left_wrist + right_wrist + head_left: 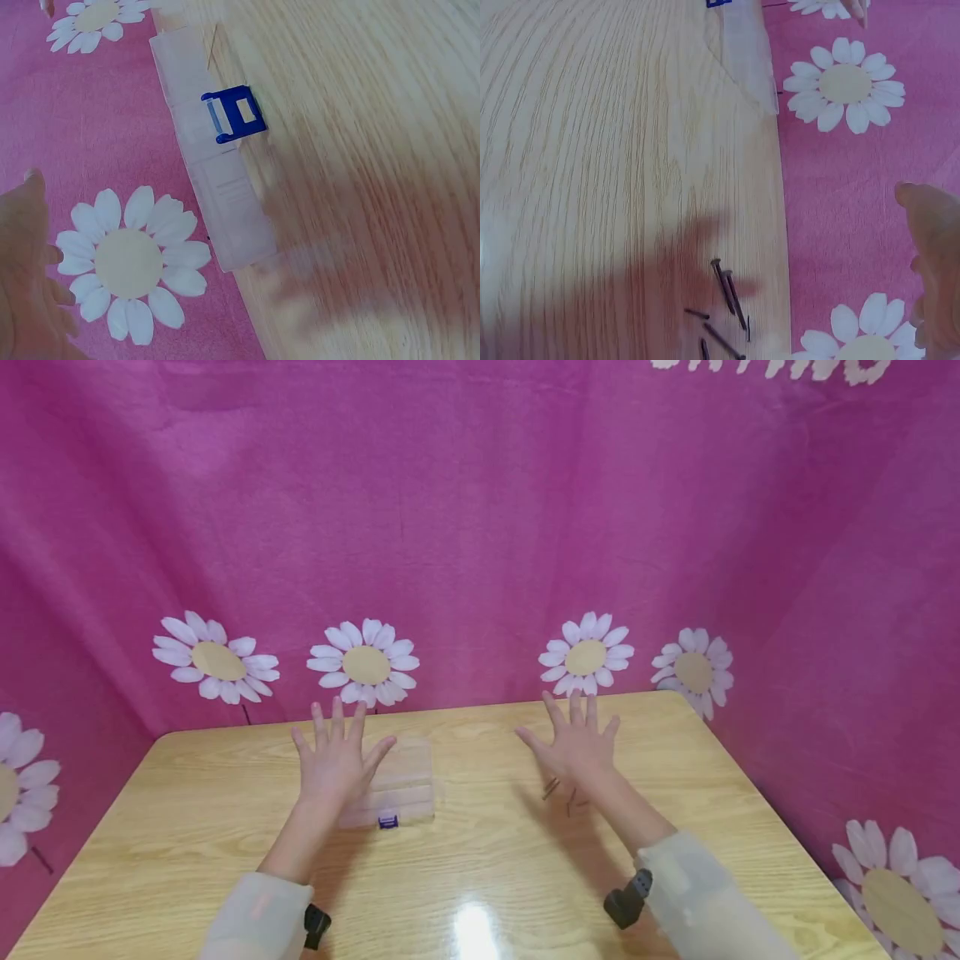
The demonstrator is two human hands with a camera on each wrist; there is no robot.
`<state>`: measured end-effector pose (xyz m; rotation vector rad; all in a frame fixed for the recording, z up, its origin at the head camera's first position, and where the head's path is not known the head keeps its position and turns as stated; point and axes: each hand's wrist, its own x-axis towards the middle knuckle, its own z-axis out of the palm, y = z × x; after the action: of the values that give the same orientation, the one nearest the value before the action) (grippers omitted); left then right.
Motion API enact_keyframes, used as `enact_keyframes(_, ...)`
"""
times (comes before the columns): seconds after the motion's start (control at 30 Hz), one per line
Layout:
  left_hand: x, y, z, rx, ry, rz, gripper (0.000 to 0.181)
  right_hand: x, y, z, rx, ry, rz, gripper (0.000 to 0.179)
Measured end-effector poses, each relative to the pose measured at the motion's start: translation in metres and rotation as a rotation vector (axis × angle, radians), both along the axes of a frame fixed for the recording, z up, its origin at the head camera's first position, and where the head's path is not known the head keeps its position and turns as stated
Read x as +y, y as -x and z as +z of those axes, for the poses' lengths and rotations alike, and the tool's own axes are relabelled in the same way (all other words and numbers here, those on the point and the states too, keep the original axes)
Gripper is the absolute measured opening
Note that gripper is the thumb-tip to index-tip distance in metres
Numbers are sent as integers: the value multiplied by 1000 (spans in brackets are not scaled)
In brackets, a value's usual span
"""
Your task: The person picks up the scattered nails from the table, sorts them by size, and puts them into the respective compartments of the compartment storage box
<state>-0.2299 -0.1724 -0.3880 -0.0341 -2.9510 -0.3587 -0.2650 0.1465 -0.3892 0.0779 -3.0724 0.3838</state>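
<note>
Fingers spread wide, my left hand [332, 766] hovers above the left part of a clear plastic box [408, 781], holding nothing. The box lies on the table with a blue latch [238, 115] on its near side; the hand hides its left portion in the head view. My right hand [579, 752] is likewise spread in the air and holds nothing. Several dark nails [736, 300] of differing lengths lie loose on the wood beneath it, partly covered by the hand and wrist in the head view.
The wooden table [480, 852] ends at a back edge close behind the box. A pink curtain [480, 527] printed with white daisies hangs behind it and along both sides. Each wrist wears a black camera [628, 900].
</note>
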Motion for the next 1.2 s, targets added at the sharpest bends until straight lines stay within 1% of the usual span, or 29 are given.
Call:
enact_keyframes(0.1,-3,1,0,-30,-3,6,81,6,1,-1,-1,11,-4,83)
enact_keyframes(0.2,-6,1,1,-55,-8,15,76,13,3,-1,33,14,0,79)
enact_keyframes(0.33,-11,-2,1,-44,-33,17,71,24,3,0,72,4,19,71)
enact_keyframes(0.47,-19,-5,1,-13,-65,2,70,37,2,0,48,31,38,67)
enact_keyframes(0.63,-32,-8,-3,-29,-133,-5,72,54,2,-6,4,53,49,62)
enact_keyframes(0.7,-37,-10,-5,-42,-167,-10,72,61,2,-8,-10,62,56,60)
enact_keyframes(0.77,-41,-11,-8,-54,-221,-16,72,68,2,-11,-21,77,65,57)
enact_keyframes(0.87,-47,-12,-13,-97,-338,-36,73,79,1,-13,-39,107,81,54)
enact_keyframes(1.0,-53,-15,-19,-177,-504,-41,74,91,0,-18,-58,135,108,47)
enact_keyframes(1.13,-59,-22,-25,-226,-588,-24,70,101,-2,-23,-57,140,144,39)
enact_keyframes(1.2,-62,-25,-28,-240,-608,-16,67,105,-5,-25,-54,136,159,37)
